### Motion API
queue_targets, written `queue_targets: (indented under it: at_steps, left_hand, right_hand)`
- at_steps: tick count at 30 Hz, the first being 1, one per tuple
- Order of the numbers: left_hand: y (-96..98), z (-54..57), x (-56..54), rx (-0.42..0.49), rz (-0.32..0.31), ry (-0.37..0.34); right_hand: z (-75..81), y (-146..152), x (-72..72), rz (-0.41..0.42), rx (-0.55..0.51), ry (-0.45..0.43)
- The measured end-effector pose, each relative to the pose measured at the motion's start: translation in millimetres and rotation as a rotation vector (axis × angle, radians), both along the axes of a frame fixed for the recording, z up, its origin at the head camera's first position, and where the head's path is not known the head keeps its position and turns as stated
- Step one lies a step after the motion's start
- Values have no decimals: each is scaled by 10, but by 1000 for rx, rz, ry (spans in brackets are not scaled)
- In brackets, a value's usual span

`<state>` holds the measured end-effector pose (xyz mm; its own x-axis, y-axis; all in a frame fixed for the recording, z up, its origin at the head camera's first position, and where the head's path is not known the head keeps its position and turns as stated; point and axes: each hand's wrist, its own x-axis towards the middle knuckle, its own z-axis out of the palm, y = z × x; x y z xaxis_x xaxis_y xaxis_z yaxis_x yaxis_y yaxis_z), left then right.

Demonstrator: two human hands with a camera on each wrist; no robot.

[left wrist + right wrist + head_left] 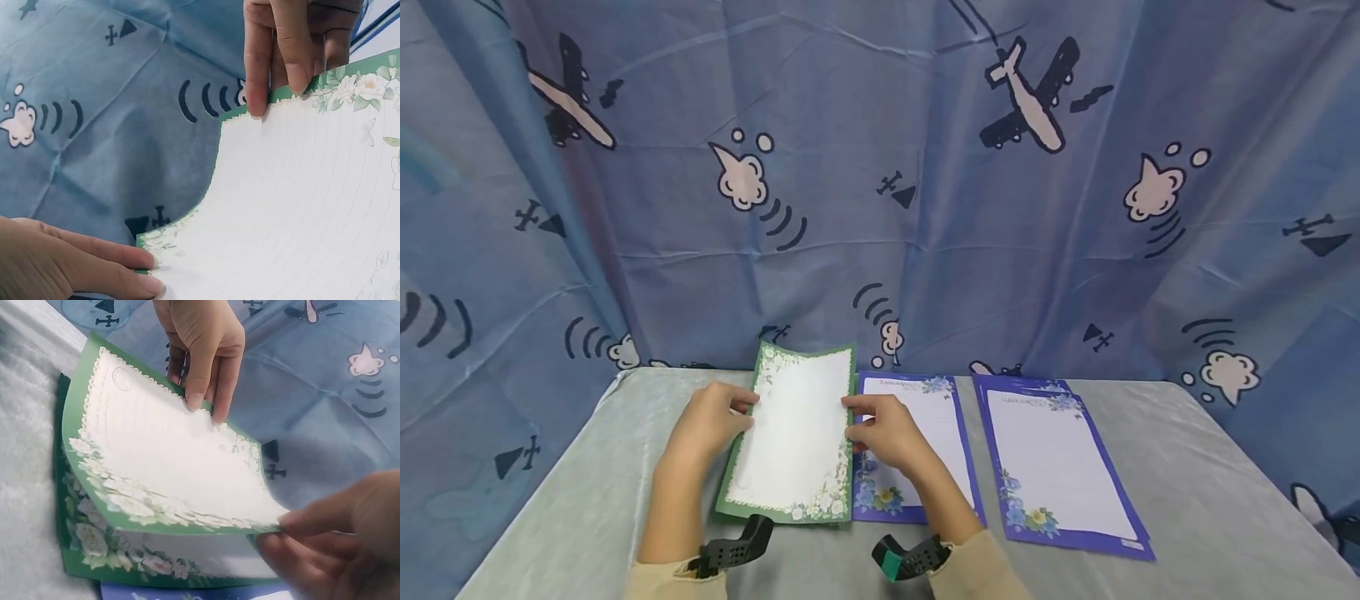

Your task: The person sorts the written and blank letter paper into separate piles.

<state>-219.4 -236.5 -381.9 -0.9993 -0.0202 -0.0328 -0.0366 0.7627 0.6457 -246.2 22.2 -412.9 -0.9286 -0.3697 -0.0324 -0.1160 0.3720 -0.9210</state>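
Observation:
A letter-paper sheet with a green floral border (801, 433) is held up by both hands, bowed along its length. My left hand (709, 421) pinches its left edge between thumb and fingers, also seen in the left wrist view, where the left hand (69, 262) is at the lower left. The right hand (891, 432) pinches the opposite edge. Under the raised sheet, the right wrist view shows another green-bordered sheet (94, 544) lying on the table. A blue-bordered sheet (942, 433) lies just right of the green ones, partly covered by my right hand.
Farther right lies a small overlapping pile of blue-bordered floral sheets (1052, 467). A grey cloth (1210, 500) covers the table. Behind it hangs a blue curtain (835, 208) printed with planes and clouds. Each wrist wears a black strap (730, 550).

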Motion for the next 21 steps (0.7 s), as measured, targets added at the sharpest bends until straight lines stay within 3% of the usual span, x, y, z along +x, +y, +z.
queue_targets:
  at_steps: [8,21]
  left_hand:
    - [-46,-143,-62,-11,-4,-3]
    - [-92,-302,-105,-7,35,-39]
  right_hand:
    - [-94,-35,-20,-11,15,-29]
    - [-251,-99,-31,-31,107,44]
